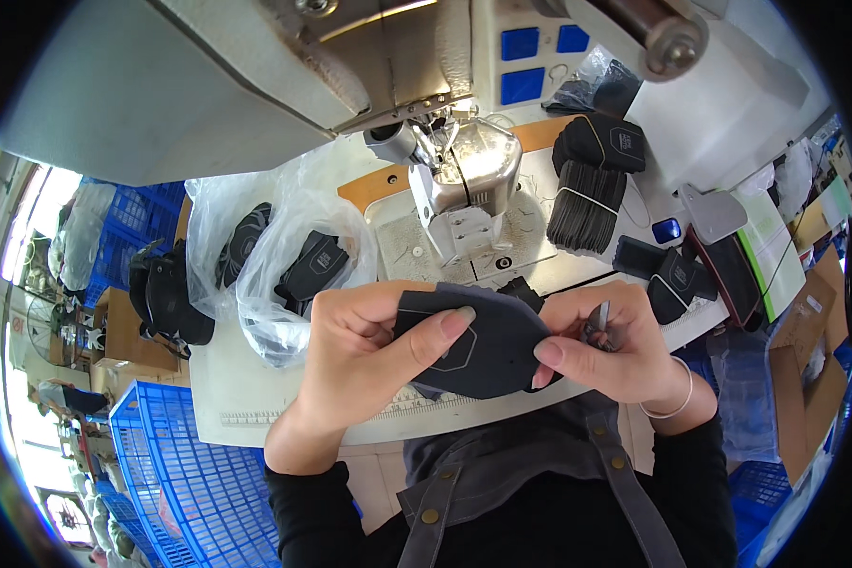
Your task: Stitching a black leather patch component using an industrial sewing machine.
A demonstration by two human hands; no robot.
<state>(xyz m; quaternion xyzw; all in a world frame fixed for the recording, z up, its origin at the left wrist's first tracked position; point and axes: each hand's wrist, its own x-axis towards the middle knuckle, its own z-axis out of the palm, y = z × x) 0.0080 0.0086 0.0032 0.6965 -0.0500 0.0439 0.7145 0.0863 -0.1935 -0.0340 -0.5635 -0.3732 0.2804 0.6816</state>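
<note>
My left hand (355,355) is closed on a dark, rounded padded fabric piece (488,350), its thumb lying across the face near a pale outlined shape. My right hand (615,355) pinches the right edge of the same piece between thumb and fingers. Tucked in that hand is a small metal tool (598,327) that looks like thread snips, partly hidden by the fingers. Both hands hold the piece up over the front edge of the sewing table (246,398). Beyond them stands the sewing machine's metal post bed (469,189).
Clear plastic bags (275,322) with black pieces lie on the left. A tied stack of dark pieces (585,206) and a black bundle (615,142) sit right of the machine. A blue basket (189,473) stands at lower left, an open cardboard box (809,364) at right.
</note>
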